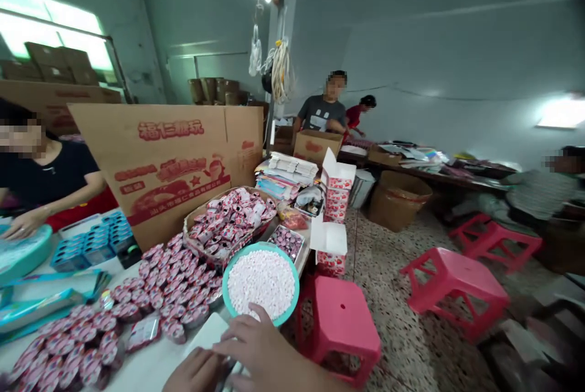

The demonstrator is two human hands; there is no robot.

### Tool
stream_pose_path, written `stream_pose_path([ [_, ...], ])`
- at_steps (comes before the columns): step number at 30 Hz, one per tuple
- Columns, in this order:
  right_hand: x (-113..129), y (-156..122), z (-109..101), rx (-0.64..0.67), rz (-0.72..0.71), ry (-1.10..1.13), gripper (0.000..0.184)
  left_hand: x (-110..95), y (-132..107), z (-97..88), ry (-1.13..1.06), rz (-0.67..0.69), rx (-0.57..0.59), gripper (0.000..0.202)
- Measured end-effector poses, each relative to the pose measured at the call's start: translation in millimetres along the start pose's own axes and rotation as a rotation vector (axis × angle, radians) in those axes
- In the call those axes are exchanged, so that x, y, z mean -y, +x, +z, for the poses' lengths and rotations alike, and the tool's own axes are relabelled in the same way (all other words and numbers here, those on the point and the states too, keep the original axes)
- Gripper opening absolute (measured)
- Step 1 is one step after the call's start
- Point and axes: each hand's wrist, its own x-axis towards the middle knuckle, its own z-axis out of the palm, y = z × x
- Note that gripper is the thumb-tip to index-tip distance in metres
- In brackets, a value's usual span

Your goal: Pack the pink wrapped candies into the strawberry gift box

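While both hands meet on a white card (pixel 208 334), the right hand (pixel 267 349) lies flat atop and the left hand (pixel 196 370) curls beneath, grip unclear. Just beyond sits a full bowl (pixel 261 282) of white pellets; left of it, many sealed packets (pixel 178 282) lie heaped.

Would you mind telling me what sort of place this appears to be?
Probably a small packing workshop: heaps of red-and-white sealed packets cover the table, a teal bowl of small white pellets sits by the person's hands, and printed cardboard cartons stand around co-workers.

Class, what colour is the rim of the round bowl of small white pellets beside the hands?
Teal, on the round bowl, seen in the head view.
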Motion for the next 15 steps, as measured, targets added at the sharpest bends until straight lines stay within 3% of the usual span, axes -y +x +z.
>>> stream_pose_path([
  [2,-7,15,-6,0.086,0.053,0.058,0.042,-35,9,1.8,0.088,-0.087,-0.109,0.037],
  [4,-22,20,-12,0.091,0.108,0.207,0.037,-54,12,-0.7,0.172,-0.137,-0.131,0.035],
  [6,-43,23,-13,0.049,0.177,0.38,0.031,-60,12,-1.9,0.214,-0.186,-0.189,0.033],
  [9,-77,24,-5,0.026,0.397,0.599,0.022,-58,10,3.5,0.203,-0.326,-0.356,0.032],
  [15,-122,16,2,0.104,0.592,0.896,0.021,-71,25,22.6,0.172,-0.398,-0.409,0.028],
])
